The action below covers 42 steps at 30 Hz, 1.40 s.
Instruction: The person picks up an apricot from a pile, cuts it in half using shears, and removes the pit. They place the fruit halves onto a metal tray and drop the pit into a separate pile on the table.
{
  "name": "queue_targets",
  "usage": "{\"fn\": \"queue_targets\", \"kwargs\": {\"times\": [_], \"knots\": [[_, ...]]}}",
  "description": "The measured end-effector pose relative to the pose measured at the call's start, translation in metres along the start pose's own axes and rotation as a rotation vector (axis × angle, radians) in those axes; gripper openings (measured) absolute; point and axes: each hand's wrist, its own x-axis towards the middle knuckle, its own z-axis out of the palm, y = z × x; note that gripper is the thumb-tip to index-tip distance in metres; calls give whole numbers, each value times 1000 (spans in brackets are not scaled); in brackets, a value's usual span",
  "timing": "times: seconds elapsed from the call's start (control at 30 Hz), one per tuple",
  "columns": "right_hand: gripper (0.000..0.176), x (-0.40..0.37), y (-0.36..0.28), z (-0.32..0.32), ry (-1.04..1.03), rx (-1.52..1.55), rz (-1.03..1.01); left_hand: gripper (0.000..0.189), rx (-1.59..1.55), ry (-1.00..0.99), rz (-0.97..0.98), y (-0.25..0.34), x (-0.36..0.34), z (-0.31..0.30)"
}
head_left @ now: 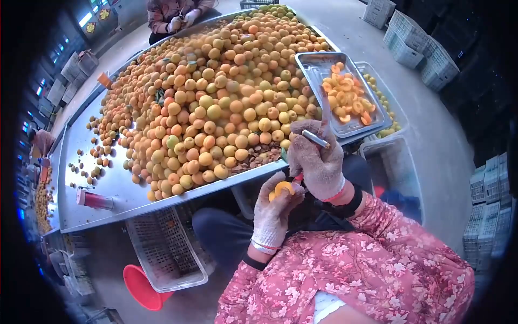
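Both of my hands wear worn, stained white gloves. My left hand (274,213) is closed around an orange apricot piece (283,188) at the table's near edge. Just to its right, my right hand (319,162) grips a tool with a metal shaft (315,139), its fingers bent and one raised. A red tip shows between the two hands, near the fruit. Beyond them lies a large heap of whole apricots (216,113). Pit scraps (261,156) lie at the heap's near edge. Halved apricots (348,94) fill part of a metal tray (345,129) to the right.
A crate of small green-yellow fruit (398,110) sits beside the tray, with a clear bin (396,162) below. An empty-looking crate (167,251) and a red basin (141,286) are at lower left. A red cup (94,200) stands on the metal table (70,162). Another person (175,16) sits across.
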Motion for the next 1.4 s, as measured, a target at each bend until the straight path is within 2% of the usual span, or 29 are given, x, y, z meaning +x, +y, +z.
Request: {"fn": "queue_targets", "kwargs": {"times": [0.1,0.17,0.3,0.43,0.53,0.6,0.67,0.7,0.77,0.8,0.83,0.87,0.93,0.97,1.0,1.07,1.1,1.27,1.4], "knots": [[24,-1,2,4,-22,-3,-58,42,36,14,9,0,-6,3],[23,-3,6,5,-33,-169,-124,42,54,16,19,1,-10,6],[25,-8,9,-1,-127,-259,-253,42,157,27,60,1,-15,13],[26,-12,5,8,-101,-208,-249,44,190,73,141,-4,-17,18],[28,-13,8,9,-111,-210,-328,42,269,121,208,-8,-19,16],[32,-10,15,5,-172,-367,-597,35,509,151,245,-7,-23,19],[26,-22,31,-9,-43,-282,-138,28,735,156,492,-16,-18,8],[22,-18,36,-10,-89,241,-95,28,834,201,504,-17,-18,6],[19,-15,23,3,56,27,-67,29,555,155,343,-26,-15,0],[17,-11,25,0,57,0,-15,31,552,122,326,-23,-17,1],[15,-5,33,-2,151,107,48,32,356,38,271,-24,-16,1],[15,-1,36,-2,191,143,65,33,376,18,276,-19,-19,5],[14,2,35,-1,280,160,131,34,692,-6,556,-25,-11,-1],[14,4,33,3,333,182,173,37,744,-5,485,-27,-12,-6],[14,6,35,2,321,190,173,37,749,3,496,-27,-13,-8],[16,8,42,-11,392,207,315,36,856,-22,541,-29,-12,-8],[17,9,50,-20,361,229,369,35,806,-26,575,-31,-11,-6],[16,6,65,-37,433,356,528,35,918,-49,719,-28,-11,-4],[21,1,60,-37,444,377,584,37,1003,-111,632,-25,-13,-2]]}}
